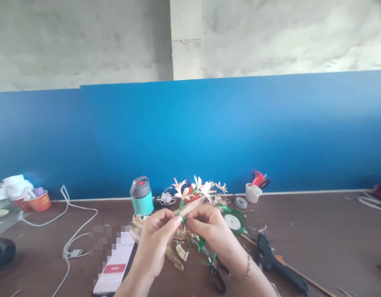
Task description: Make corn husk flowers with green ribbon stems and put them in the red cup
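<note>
Above the middle of the table, my left hand (159, 237) pinches the green-wrapped stem of a bunch of pale handmade flowers (205, 189). Close against it, my right hand (212, 229) is closed on a green ribbon (183, 220) at the stem, and the ribbon's loose end hangs below the fingers. The flowers stand upright over both hands, with petals spread. Dry husk pieces (174, 259) lie under and behind the hands. To the right is a white-centred spool of green ribbon (233, 221). Scissors (217, 280) lie beneath my right wrist, partly covered.
A phone (112, 264) lies left of my left forearm; behind it stands a teal flask (142, 200). On the right are a black glue gun (278, 264), a thin stick (308, 278), a tape roll (240, 202) and a white cup (253, 193). White cables (68, 243) trail at left.
</note>
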`<state>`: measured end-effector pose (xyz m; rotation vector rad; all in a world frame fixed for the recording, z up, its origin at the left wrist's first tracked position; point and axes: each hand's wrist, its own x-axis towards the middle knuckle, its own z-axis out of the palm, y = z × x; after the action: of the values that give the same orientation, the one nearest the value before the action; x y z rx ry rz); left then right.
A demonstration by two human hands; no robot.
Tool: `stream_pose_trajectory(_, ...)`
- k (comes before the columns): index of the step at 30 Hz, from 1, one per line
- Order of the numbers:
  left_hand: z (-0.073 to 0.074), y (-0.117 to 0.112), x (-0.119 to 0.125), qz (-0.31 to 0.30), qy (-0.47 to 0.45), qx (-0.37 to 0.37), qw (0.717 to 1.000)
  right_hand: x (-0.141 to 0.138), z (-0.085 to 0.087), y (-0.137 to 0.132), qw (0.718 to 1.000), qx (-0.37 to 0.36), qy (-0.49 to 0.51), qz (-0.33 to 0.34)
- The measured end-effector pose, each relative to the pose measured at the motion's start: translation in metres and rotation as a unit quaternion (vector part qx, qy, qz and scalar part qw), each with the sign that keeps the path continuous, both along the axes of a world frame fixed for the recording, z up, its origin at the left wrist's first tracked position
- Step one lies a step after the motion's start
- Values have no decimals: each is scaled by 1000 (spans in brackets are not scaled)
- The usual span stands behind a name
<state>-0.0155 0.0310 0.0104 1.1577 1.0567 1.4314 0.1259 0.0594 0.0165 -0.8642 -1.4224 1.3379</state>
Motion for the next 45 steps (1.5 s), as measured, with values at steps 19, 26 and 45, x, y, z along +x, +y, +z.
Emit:
stream_pose_trajectory(19, 10, -4, 2, -128, -1, -104, 986, -5, -6, -2, 984, -25, 161, 68)
stream_pose_trajectory(26, 13, -11, 8, -25, 117, 16, 993, -8, -1, -4, 996, 40, 71, -47)
stream_pose_trajectory(45, -2, -9, 12, 193, 373, 181, 890, -10, -8, 1, 994, 70, 15, -87)
